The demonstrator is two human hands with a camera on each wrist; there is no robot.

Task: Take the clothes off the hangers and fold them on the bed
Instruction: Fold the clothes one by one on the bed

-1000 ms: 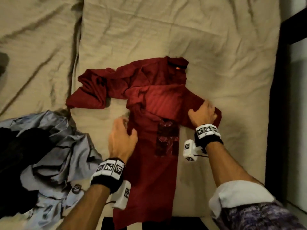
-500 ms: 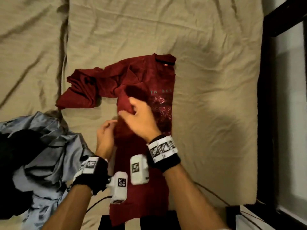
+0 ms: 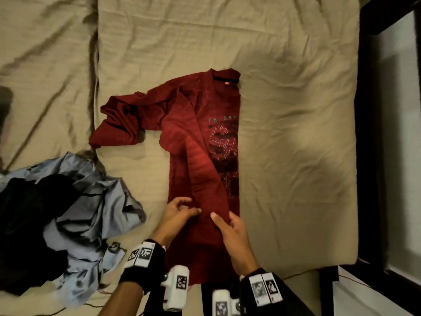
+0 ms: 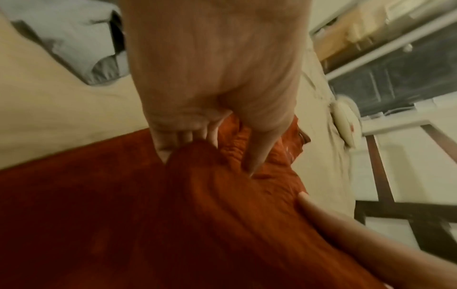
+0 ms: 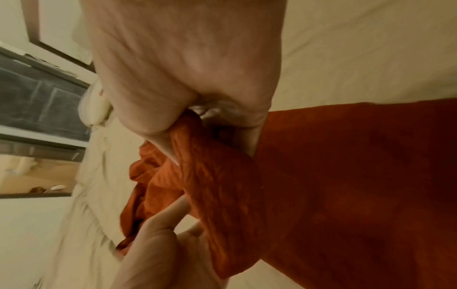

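Observation:
A maroon long-sleeved shirt (image 3: 182, 106) lies front up on the beige bed (image 3: 284, 110), collar far, hem near me. Its right side is folded in to a straight edge. The right sleeve (image 3: 200, 169) runs diagonally down the body. My right hand (image 3: 224, 222) pinches that sleeve's end between thumb and fingers, plain in the right wrist view (image 5: 210, 133). My left hand (image 3: 182, 213) sits just left of it, loosely bent fingertips touching the sleeve edge and the shirt (image 4: 123, 215). The other sleeve (image 3: 118, 124) lies bunched out to the left.
A crumpled blue-grey garment (image 3: 91, 201) and a black one (image 3: 27, 201) are heaped at the near left of the bed. A dark bed frame (image 3: 364, 156) runs along the right edge, a pale wall beyond it. Wrinkled sheet spreads beyond the shirt's collar.
My right hand carried the right sleeve from the shirt's right side across the body and down toward the hem. My left hand slid down to meet it.

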